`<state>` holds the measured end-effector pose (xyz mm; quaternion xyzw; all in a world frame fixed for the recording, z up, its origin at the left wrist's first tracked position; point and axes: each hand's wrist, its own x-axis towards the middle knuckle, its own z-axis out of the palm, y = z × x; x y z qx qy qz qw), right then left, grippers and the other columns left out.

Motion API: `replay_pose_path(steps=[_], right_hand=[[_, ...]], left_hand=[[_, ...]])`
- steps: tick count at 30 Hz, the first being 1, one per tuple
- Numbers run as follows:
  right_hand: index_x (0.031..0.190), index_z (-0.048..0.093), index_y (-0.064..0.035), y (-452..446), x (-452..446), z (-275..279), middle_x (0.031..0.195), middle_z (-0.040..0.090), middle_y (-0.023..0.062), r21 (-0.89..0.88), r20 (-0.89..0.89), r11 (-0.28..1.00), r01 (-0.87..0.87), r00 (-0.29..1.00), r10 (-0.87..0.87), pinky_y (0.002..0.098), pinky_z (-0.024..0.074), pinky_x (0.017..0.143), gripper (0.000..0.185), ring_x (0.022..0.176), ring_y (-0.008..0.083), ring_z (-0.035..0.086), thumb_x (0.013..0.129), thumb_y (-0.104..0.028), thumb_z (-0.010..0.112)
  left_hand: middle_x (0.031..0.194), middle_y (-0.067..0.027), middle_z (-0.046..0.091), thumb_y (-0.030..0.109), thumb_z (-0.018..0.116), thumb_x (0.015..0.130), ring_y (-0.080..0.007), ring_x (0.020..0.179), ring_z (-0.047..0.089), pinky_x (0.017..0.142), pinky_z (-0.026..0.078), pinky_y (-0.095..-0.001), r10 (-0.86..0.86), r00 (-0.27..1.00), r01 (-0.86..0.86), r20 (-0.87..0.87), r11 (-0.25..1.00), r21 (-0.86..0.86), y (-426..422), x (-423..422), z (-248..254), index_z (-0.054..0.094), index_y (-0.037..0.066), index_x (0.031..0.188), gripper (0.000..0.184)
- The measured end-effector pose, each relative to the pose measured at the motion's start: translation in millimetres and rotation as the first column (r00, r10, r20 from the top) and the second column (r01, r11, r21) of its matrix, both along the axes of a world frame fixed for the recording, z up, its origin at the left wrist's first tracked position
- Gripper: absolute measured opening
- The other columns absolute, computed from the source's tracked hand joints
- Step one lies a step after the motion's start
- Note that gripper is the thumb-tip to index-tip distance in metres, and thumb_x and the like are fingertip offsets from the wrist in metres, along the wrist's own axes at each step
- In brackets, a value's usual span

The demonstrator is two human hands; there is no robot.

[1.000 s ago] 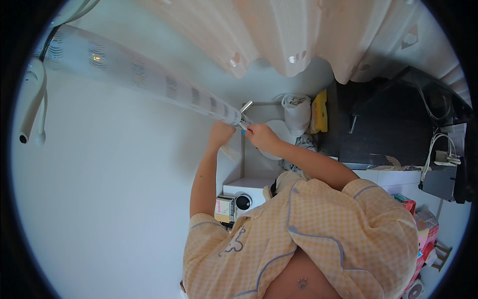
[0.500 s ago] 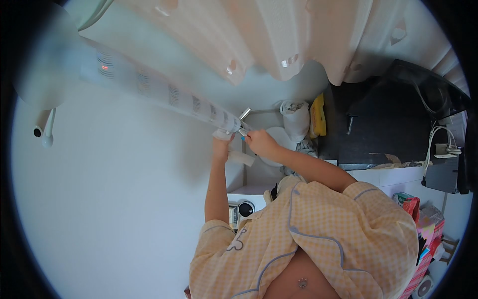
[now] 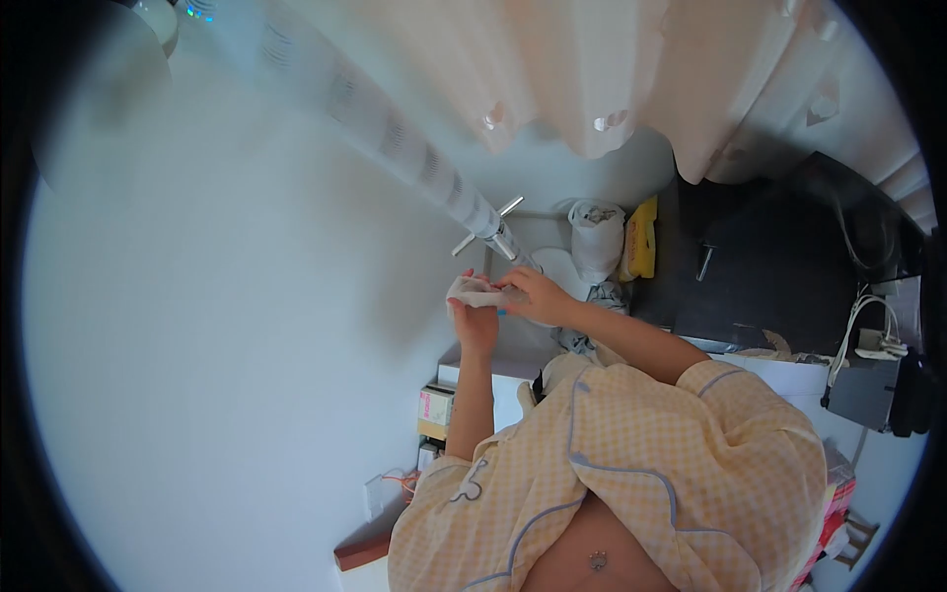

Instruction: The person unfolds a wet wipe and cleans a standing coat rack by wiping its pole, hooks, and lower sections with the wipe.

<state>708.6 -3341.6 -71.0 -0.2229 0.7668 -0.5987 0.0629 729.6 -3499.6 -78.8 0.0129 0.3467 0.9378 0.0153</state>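
Close in front of the body, my left hand [image 3: 477, 324] is closed around a bunched white cloth [image 3: 472, 291], thin and soft like a wipe. My right hand [image 3: 538, 294] comes in from the right, its fingers pinching the right end of the same cloth. Just beyond both hands stands a long pale column [image 3: 404, 148] with rows of dark-lined panels. Crossed shiny metal rods [image 3: 511, 205] stick out near its narrow far end, apart from both hands.
A plain pale wall [image 3: 247, 345] fills the left. Behind the hands are a white bag-lined bin [image 3: 598, 242] and a yellow packet [image 3: 641, 239], beside a dark tabletop [image 3: 750, 271]. A pale curtain [image 3: 592, 69] hangs above. Small boxes [image 3: 435, 407] sit beside my left forearm.
Both hands have drawn away from the column and its metal rods, toward the body. The cloth strip that hung below my left hand is now gathered between both hands.
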Motion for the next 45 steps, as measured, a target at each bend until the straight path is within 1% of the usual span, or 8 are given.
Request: replay_pose_path(steps=[9, 12, 14, 18, 24, 26, 39, 45], right_hand=[[0.091, 0.058, -0.0082, 10.0, 10.4, 5.3, 0.094, 0.054, 0.0077, 0.074, -0.545, 0.997, 0.002, 0.837, 0.039, 0.0361, 0.0419, 0.076, 0.022, 0.088, 0.0267, 0.051, 0.069, -0.008, 0.061], [0.091, 0.055, -0.0071, 13.4, 13.8, 7.6, 0.091, 0.055, 0.0082, -0.078, -0.444, 0.997, 0.017, 0.895, -0.050, 0.0349, 0.0426, 0.073, 0.018, 0.084, 0.0253, 0.053, 0.073, -0.006, 0.057], [0.094, 0.053, -0.0057, 20.9, 11.0, 12.2, 0.085, 0.057, 0.0110, -0.105, 0.149, 0.994, -0.007, 0.989, 0.023, 0.0332, 0.0434, 0.068, 0.017, 0.077, 0.0248, 0.056, 0.077, -0.007, 0.053], [0.099, 0.050, -0.0044, 25.4, -5.9, 21.0, 0.080, 0.058, 0.0129, -0.130, 0.131, 0.986, -0.106, 0.984, 0.124, 0.0330, 0.0439, 0.066, 0.019, 0.071, 0.0232, 0.058, 0.080, -0.009, 0.050], [0.100, 0.051, -0.0061, 27.4, -24.3, 39.7, 0.082, 0.058, 0.0087, 0.176, 0.009, 0.855, -0.487, 0.870, 0.494, 0.0284, 0.0426, 0.064, 0.023, 0.070, 0.0190, 0.055, 0.079, -0.013, 0.054], [0.101, 0.051, -0.0048, 31.3, -27.3, 37.9, 0.086, 0.059, 0.0086, 0.071, 0.055, 0.912, -0.404, 0.914, 0.401, 0.0324, 0.0437, 0.065, 0.026, 0.076, 0.0180, 0.057, 0.077, -0.016, 0.054], [0.087, 0.058, -0.0001, 88.7, -59.3, 32.7, 0.074, 0.057, 0.0039, 0.258, 0.344, 0.765, -0.590, 0.796, 0.498, 0.0239, 0.0409, 0.067, 0.019, 0.073, 0.0090, 0.051, 0.074, -0.014, 0.059], [0.082, 0.060, -0.0034, 72.3, -78.3, 43.6, 0.069, 0.053, -0.0008, -0.200, 0.343, 0.958, -0.204, 0.902, 0.264, 0.0227, 0.0392, 0.065, 0.016, 0.068, 0.0082, 0.047, 0.074, -0.018, 0.058]], left_hand=[[0.129, -0.0149, 0.032, 0.046, 0.062, 0.073, -0.0276, 0.116, 0.033, 0.097, 0.029, -0.0440, 0.038, 0.991, -0.077, -0.132, 0.950, -0.303, 16.3, 21.2, -4.8, 0.006, 0.016, 0.135, 0.089], [0.130, -0.0147, 0.031, 0.040, 0.065, 0.072, -0.0278, 0.118, 0.032, 0.098, 0.027, -0.0445, 0.105, 0.994, -0.102, -0.003, 0.955, -0.279, 6.1, 34.3, -2.4, 0.005, 0.017, 0.135, 0.091], [0.130, -0.0152, 0.030, 0.037, 0.065, 0.072, -0.0284, 0.119, 0.031, 0.099, 0.025, -0.0443, 0.192, 0.975, -0.164, 0.107, 0.959, -0.232, -3.7, 36.8, 1.0, 0.006, 0.016, 0.135, 0.089], [0.130, -0.0159, 0.032, 0.032, 0.062, 0.075, -0.0283, 0.121, 0.030, 0.101, 0.021, -0.0448, 0.245, 0.966, -0.254, -0.075, 0.868, -0.427, -8.7, 27.6, 20.8, 0.015, 0.012, 0.134, 0.078], [0.104, -0.0123, 0.056, 0.024, 0.061, 0.078, -0.0201, 0.098, 0.051, 0.086, 0.037, -0.0322, -0.151, 0.943, -0.259, -0.297, 0.229, -0.938, 2.2, 4.4, 64.2, 0.047, 0.004, 0.117, 0.046], [0.079, -0.0084, 0.060, 0.018, 0.060, 0.078, -0.0139, 0.075, 0.054, 0.067, 0.043, -0.0273, -0.193, 0.959, 0.243, 0.209, 0.178, -0.953, -3.1, 0.4, 66.1, 0.057, 0.002, 0.099, 0.027], [0.081, -0.0029, 0.057, 0.004, 0.061, 0.075, -0.0124, 0.074, 0.053, 0.070, 0.042, -0.0243, -0.303, 0.949, 0.147, 0.085, 0.188, -0.971, -14.2, 10.1, 52.3, 0.056, 0.002, 0.090, 0.016], [0.086, -0.0041, 0.054, 0.007, 0.062, 0.076, -0.0131, 0.078, 0.051, 0.067, 0.041, -0.0246, 0.047, 0.997, 0.013, 0.058, 0.658, -0.753, -20.6, -8.2, 56.4, 0.047, 0.004, 0.098, 0.027]])
